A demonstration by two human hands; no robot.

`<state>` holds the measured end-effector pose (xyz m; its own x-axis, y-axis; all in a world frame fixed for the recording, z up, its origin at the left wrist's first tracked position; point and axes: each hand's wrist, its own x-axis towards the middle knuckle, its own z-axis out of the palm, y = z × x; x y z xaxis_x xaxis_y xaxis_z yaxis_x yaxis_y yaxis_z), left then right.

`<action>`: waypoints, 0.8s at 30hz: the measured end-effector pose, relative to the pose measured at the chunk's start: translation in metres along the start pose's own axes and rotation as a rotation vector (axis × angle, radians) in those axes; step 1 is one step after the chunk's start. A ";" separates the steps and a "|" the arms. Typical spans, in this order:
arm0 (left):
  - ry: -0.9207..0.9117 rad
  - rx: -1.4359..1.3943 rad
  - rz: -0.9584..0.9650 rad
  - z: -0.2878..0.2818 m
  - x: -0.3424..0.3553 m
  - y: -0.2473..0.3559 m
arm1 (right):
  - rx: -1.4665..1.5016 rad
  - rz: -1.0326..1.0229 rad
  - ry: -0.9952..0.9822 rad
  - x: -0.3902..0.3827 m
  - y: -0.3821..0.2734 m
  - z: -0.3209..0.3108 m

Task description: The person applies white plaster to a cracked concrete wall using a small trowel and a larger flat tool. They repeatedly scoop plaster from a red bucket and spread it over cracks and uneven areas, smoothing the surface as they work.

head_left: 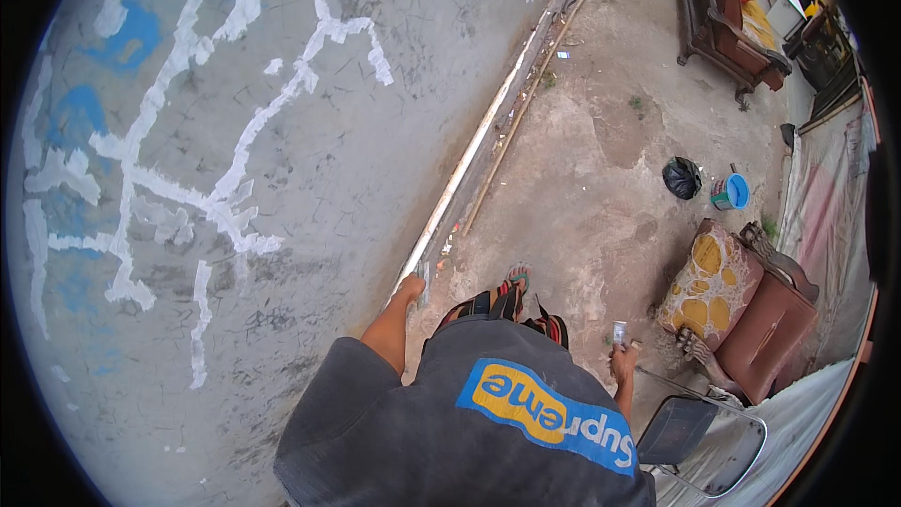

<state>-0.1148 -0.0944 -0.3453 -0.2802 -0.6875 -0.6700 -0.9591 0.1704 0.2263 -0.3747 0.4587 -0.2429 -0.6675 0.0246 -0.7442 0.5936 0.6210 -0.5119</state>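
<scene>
My left hand is low beside the grey wall, near a white strip along its foot. Its fingers look closed, and a thin greyish flat piece shows at them, too small to name. On the other side of my body, my right hand is closed around a small tool with a pale, flat end. That end sticks up beyond the fingers; its exact kind is unclear. White filler streaks branch over the wall, with blue paint patches among them.
A long thin pole lies along the wall's foot. A black plastic bag and a blue bucket stand on the concrete floor. Right of me are a patterned armchair and metal-framed chair; a sofa stands farther off.
</scene>
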 end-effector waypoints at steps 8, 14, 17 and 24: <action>0.012 -0.003 0.537 -0.072 0.072 0.467 | 0.502 0.117 0.563 0.091 0.024 -0.061; -0.146 0.090 0.748 -0.040 0.080 0.613 | 0.382 0.332 0.354 0.205 -0.016 -0.042; -0.072 0.032 0.488 -0.036 0.089 0.592 | 0.266 0.237 0.233 0.251 -0.166 -0.098; -0.235 0.052 -0.098 -0.014 0.168 0.427 | 0.187 -0.085 0.319 0.456 -0.362 -0.240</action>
<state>-0.5711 -0.1472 -0.3518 -0.1822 -0.5204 -0.8343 -0.9812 0.1512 0.1200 -1.0020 0.4327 -0.2944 -0.8070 0.2402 -0.5395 0.5820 0.4784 -0.6576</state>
